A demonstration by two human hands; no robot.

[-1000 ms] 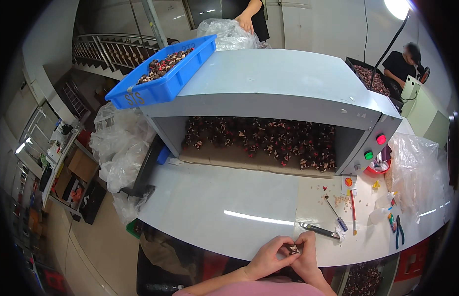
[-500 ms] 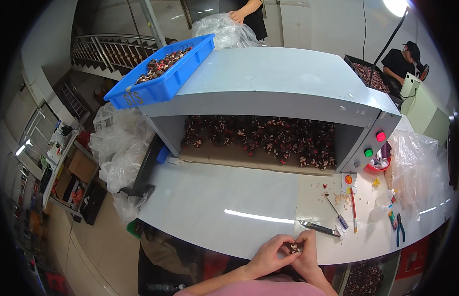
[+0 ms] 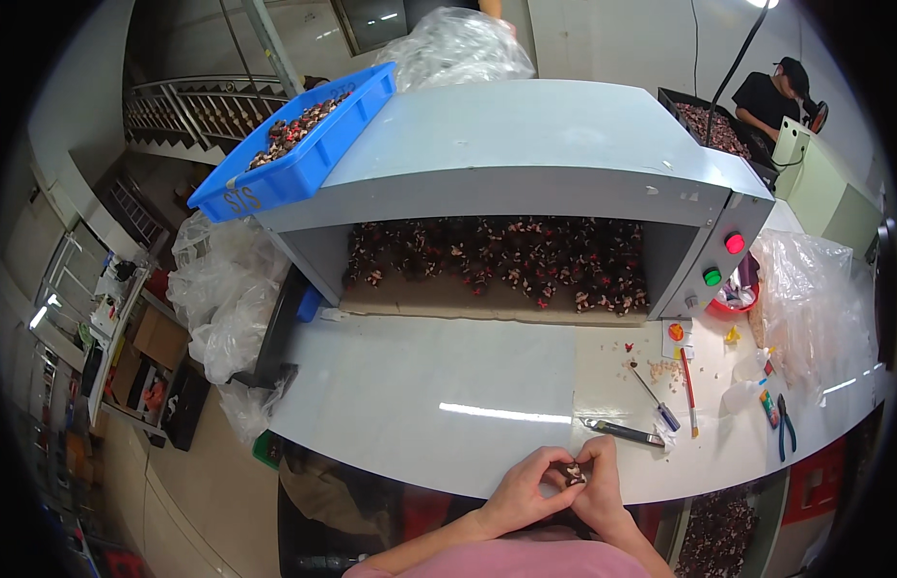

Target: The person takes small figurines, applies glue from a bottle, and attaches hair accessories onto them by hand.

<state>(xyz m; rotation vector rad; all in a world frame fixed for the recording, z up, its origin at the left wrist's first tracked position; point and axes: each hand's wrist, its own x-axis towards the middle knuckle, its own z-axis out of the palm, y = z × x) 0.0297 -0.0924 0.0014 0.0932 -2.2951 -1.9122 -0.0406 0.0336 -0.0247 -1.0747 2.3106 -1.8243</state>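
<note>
Fingers (image 3: 545, 459) of the left hand (image 3: 514, 496) and right hand (image 3: 603, 489) are closed on one small dark-and-cream piece (image 3: 575, 473), held at the near edge of the white bench (image 3: 420, 371). A black-handled tool (image 3: 627, 433) lies just beyond the hands; a screwdriver (image 3: 668, 416) and slim red stick (image 3: 688, 390) lie near it.
</note>
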